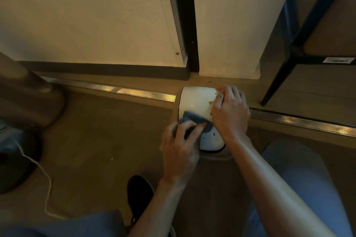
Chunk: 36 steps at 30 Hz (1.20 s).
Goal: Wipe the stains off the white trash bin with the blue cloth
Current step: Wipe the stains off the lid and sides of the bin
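The white trash bin [196,102] lies on the floor [96,140] a little right of the centre of the frame, close to the metal door rail [134,91] and the white wall panels [86,15]. Brown stains [212,102] show on its upper right part, and some small dark spots are on its lower part.

The blue cloth [192,119] is bunched on the lower left side of the bin. The left hand [181,148] grips it: the fingers are curled over the cloth and press it on the white surface. The right hand [230,110] rests on the right side of the bin with the fingers bent over its upper edge; this grip holds the bin itself and touches the cloth at the thumb side.

In the lower part of the frame are the person's knees in blue trousers and a dark shoe [139,196]. A white cord [46,179] runs over the floor at the left. A black chair leg [279,81] stands at the upper right.
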### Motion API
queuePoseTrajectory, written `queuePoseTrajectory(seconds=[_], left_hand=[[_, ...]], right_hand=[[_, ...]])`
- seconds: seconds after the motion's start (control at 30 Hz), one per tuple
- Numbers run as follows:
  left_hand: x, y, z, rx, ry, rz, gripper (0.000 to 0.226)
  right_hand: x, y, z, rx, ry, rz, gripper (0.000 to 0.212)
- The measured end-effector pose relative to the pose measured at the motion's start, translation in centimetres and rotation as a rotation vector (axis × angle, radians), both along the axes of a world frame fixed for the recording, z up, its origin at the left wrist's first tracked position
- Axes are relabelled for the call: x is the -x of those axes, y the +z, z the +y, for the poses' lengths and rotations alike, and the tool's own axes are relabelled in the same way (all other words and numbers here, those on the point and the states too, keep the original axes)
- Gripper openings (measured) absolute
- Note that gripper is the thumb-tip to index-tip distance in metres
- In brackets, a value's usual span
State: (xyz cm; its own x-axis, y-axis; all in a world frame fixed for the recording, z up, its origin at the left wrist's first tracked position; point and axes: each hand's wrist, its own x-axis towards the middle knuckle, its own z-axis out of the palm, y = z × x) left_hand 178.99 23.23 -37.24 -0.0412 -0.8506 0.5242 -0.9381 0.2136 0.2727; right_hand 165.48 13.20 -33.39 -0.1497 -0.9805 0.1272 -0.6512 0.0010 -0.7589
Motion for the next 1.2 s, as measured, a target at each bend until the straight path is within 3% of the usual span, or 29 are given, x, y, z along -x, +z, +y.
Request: queuePoseTrajectory(seconds=[0.23,0.37,0.53,0.7,0.87,1.07,1.2], left_hand=[[0.0,2.0,-2.9,-0.023,0.07,0.033,0.032],[0.0,0.0,0.5,-0.03,-0.005,-0.029,0.031],[-2.3,0.1,0.3,0.016,0.079,-0.045,0.031],[0.0,-1.1,1.6,-0.022,-0.017,-0.069,0.049],[-1.7,-0.8,1.8,-0.007,0.061,-0.082,0.033],[0.0,-0.9,1.9,-0.043,0.018,-0.07,0.043],[-1.3,-1.1,2.5,-0.042,0.05,-0.013,0.027]], right_hand=[[-0.1,0.1,0.0,0.013,-0.009,-0.008,0.031],[0.0,0.1,0.0,0.002,0.002,-0.014,0.028],[-0.2,0.2,0.1,-0.006,-0.009,0.006,0.028],[0.0,0.3,0.1,-0.022,0.01,-0.006,0.028],[-0.1,0.4,0.1,-0.025,0.008,0.001,0.029],[0.0,0.2,0.1,-0.018,0.015,-0.012,0.029],[0.0,0.3,0.1,-0.015,0.008,-0.01,0.029]])
